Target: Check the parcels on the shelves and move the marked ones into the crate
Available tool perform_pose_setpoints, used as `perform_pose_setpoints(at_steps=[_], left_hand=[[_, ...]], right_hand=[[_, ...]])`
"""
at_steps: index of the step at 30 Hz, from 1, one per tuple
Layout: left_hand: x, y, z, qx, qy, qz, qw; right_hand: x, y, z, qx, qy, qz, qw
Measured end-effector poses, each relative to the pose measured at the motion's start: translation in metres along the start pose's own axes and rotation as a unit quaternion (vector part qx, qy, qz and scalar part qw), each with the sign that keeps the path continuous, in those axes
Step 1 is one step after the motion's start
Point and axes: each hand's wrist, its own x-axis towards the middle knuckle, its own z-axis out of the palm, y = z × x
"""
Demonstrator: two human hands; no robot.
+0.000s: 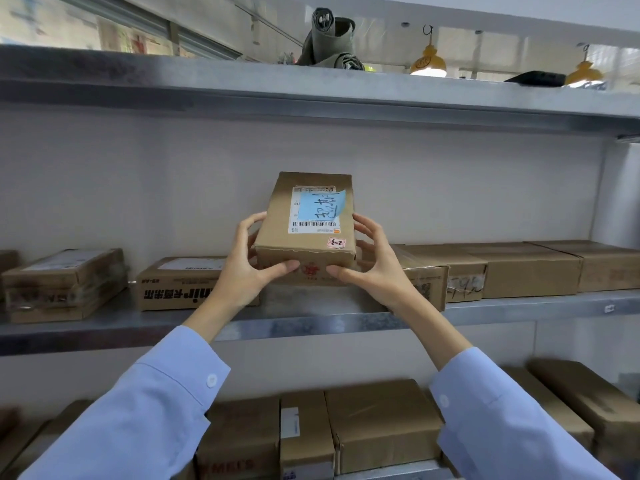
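Parcel point(308, 233) held just above the middle shelf point(311, 320), tilted, top face to camera. Left hand point(249, 268) curled round its left end, right hand point(370, 268) round its right end. Blue note point(320, 206) stuck over the label. Boxes point(530, 268) on the shelf on either side.

Both arms reach up and forward from the lower corners of the view and draw together toward the middle. The left hand point(249, 263) grips the box point(304, 244) at its near left corner, thumb laid along the front face, fingers curled round the left side. The right hand point(375, 265) mirrors it at the near right corner, thumb on the front face, fingers spread up the right side. The thumb tips point at each other without touching. The wrists are bare. The left sleeve point(138, 410) and right sleeve point(502, 417) are light blue with buttoned cuffs.
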Motion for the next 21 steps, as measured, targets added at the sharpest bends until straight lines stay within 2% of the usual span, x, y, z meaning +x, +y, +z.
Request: perform_pose_setpoints(at_steps=[6,17,21], left_hand=[[0.003,-0.003,-0.021,-0.004,-0.028,0.000,1.000],[-0.003,-0.009,-0.035,-0.037,-0.087,-0.005,0.996],[-0.005,-0.010,-0.044,-0.058,-0.121,-0.018,0.991]], right_hand=[[-0.006,-0.003,-0.018,0.001,-0.048,0.025,0.999],[0.003,0.011,-0.026,-0.077,-0.002,0.012,0.997],[0.011,0.012,-0.035,-0.089,-0.001,0.039,0.995]])
